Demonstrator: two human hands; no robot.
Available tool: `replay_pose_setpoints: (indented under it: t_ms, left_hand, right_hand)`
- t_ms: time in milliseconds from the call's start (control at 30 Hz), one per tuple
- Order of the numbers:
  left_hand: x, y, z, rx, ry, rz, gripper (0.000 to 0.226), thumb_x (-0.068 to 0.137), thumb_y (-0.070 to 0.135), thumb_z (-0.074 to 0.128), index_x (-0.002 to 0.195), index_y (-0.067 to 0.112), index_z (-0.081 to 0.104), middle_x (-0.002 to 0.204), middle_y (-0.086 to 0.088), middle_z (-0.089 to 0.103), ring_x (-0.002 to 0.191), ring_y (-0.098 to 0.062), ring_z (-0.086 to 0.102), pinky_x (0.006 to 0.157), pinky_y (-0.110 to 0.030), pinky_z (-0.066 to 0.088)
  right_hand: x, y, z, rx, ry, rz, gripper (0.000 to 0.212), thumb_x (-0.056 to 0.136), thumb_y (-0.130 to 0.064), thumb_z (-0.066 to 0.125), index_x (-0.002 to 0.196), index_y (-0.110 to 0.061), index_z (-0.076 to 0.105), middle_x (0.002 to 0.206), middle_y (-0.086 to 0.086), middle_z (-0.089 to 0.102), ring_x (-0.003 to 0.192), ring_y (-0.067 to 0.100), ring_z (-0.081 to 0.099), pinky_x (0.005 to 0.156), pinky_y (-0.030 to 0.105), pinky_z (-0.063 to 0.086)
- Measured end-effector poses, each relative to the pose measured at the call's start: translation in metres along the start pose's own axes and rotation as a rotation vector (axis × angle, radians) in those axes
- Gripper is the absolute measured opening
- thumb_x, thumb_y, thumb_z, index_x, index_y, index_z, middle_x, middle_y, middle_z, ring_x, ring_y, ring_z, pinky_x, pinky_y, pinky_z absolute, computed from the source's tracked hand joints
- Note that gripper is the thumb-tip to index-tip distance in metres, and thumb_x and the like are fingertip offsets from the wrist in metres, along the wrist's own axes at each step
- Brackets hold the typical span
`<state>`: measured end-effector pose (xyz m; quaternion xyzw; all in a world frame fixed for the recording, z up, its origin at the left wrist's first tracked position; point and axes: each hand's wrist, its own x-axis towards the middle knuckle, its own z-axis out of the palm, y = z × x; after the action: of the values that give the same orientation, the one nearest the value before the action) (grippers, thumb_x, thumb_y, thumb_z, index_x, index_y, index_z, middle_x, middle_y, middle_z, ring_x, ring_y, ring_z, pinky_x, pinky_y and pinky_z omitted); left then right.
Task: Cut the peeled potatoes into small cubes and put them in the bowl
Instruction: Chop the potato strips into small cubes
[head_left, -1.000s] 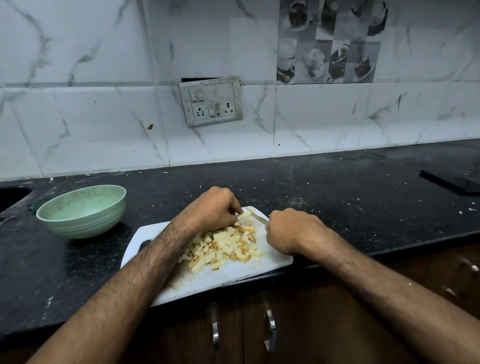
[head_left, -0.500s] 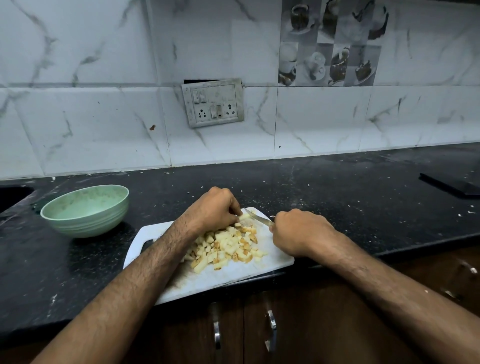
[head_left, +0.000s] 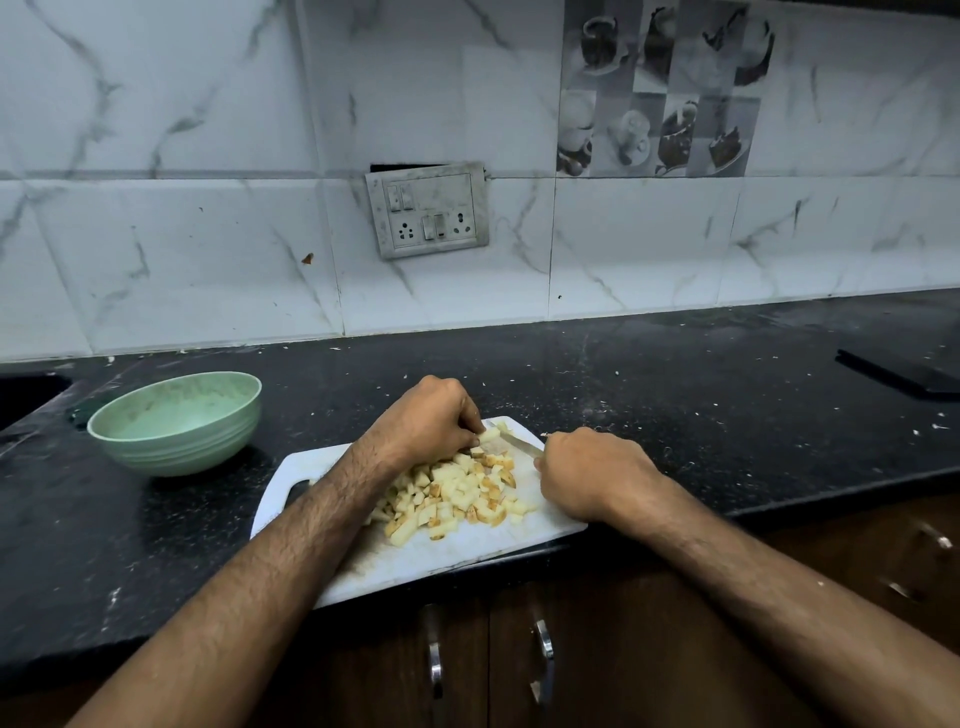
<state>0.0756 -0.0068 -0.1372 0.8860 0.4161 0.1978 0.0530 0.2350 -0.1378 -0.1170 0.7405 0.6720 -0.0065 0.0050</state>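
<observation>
A white cutting board (head_left: 457, 551) lies at the front edge of the black counter. A heap of small potato cubes (head_left: 457, 493) covers its middle. At the board's far corner my left hand (head_left: 428, 421) pinches a small potato piece (head_left: 489, 434) with curled fingers. My right hand (head_left: 587, 470) grips a knife handle, and the knife blade (head_left: 517, 444) points left and rests against that piece. A pale green bowl (head_left: 176, 421) stands to the left of the board with no cubes visible in it.
The black stone counter (head_left: 675, 395) runs wall to wall, speckled with crumbs. A dark flat object (head_left: 898, 374) lies at the far right. A sink opening (head_left: 26, 395) shows at the far left. Cabinet doors with metal handles (head_left: 543, 660) are below the board.
The knife blade has shifted slightly at the board's far corner beside the held piece. Both hands stay in nearly the same place.
</observation>
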Motion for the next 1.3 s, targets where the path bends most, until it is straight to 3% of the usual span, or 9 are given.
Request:
replay_pose_setpoints:
  t_ms: [67,167,333,533,700,1033,1167,1300]
  left_hand:
    - [0.000,-0.001,0.000,-0.036,0.004,-0.018,0.013,0.083,0.014,0.082,0.095,0.019,0.082,0.093,0.011,0.077,0.080,0.004,0.068,0.081,-0.024,0.059]
    - [-0.001,-0.002,0.000,-0.075,0.013,-0.033,0.012,0.080,0.015,0.085,0.090,0.020,0.082,0.085,0.013,0.077,0.074,0.006,0.068,0.079,-0.026,0.060]
    - [-0.002,0.000,-0.001,-0.093,0.010,-0.023,0.011,0.078,0.016,0.087,0.088,0.019,0.082,0.082,0.015,0.075,0.073,0.007,0.068,0.078,-0.023,0.060]
    - [-0.002,0.000,-0.002,-0.072,0.002,-0.007,0.009,0.079,0.015,0.086,0.086,0.018,0.082,0.081,0.016,0.074,0.074,0.005,0.068,0.079,-0.025,0.059]
    - [-0.003,0.000,-0.004,-0.089,-0.011,-0.021,0.010,0.080,0.012,0.085,0.087,0.018,0.082,0.079,0.016,0.074,0.072,0.006,0.069,0.077,-0.023,0.059]
    - [-0.004,0.002,-0.007,-0.165,-0.015,-0.059,0.010,0.078,0.006,0.085,0.079,0.014,0.079,0.069,0.013,0.073,0.068,0.004,0.070,0.069,-0.011,0.054]
    - [-0.005,0.001,-0.007,-0.161,-0.019,-0.037,0.011,0.077,0.005,0.085,0.076,0.014,0.079,0.069,0.013,0.073,0.068,0.005,0.070,0.070,-0.012,0.055]
    - [-0.004,0.001,-0.007,-0.149,-0.020,-0.018,0.010,0.078,0.005,0.085,0.076,0.013,0.080,0.071,0.012,0.074,0.068,0.005,0.070,0.072,-0.016,0.058]
  right_hand:
    - [-0.003,0.006,-0.004,0.020,0.008,0.001,0.026,0.101,-0.027,0.037,0.113,-0.014,0.056,0.117,0.006,0.062,0.100,0.028,0.059,0.075,0.037,0.039]
    - [-0.009,0.008,-0.010,0.030,0.022,-0.011,0.018,0.101,-0.028,0.037,0.102,-0.018,0.051,0.115,0.006,0.062,0.088,0.026,0.053,0.074,0.036,0.037]
    - [-0.009,0.002,-0.009,0.013,-0.006,-0.020,0.024,0.102,-0.029,0.037,0.110,-0.015,0.054,0.112,0.005,0.063,0.086,0.024,0.054,0.073,0.037,0.041]
    - [-0.008,-0.011,-0.007,-0.031,-0.024,-0.008,0.033,0.100,-0.024,0.036,0.126,-0.013,0.051,0.123,0.006,0.059,0.102,0.026,0.058,0.080,0.039,0.043]
    - [-0.006,-0.013,-0.002,-0.061,-0.015,-0.025,0.034,0.101,-0.027,0.035,0.128,-0.013,0.052,0.124,0.007,0.059,0.108,0.028,0.059,0.084,0.041,0.045]
    - [-0.015,0.008,-0.014,0.005,0.000,-0.039,0.030,0.103,-0.034,0.035,0.114,-0.015,0.055,0.113,0.006,0.061,0.085,0.024,0.050,0.074,0.037,0.039]
    - [-0.013,0.003,-0.011,-0.007,-0.027,-0.044,0.025,0.102,-0.032,0.037,0.110,-0.016,0.054,0.095,0.002,0.055,0.084,0.024,0.053,0.074,0.037,0.042]
    - [-0.006,-0.002,-0.011,0.018,-0.077,-0.035,0.027,0.101,-0.029,0.037,0.117,-0.014,0.053,0.114,0.005,0.061,0.089,0.025,0.054,0.079,0.040,0.044]
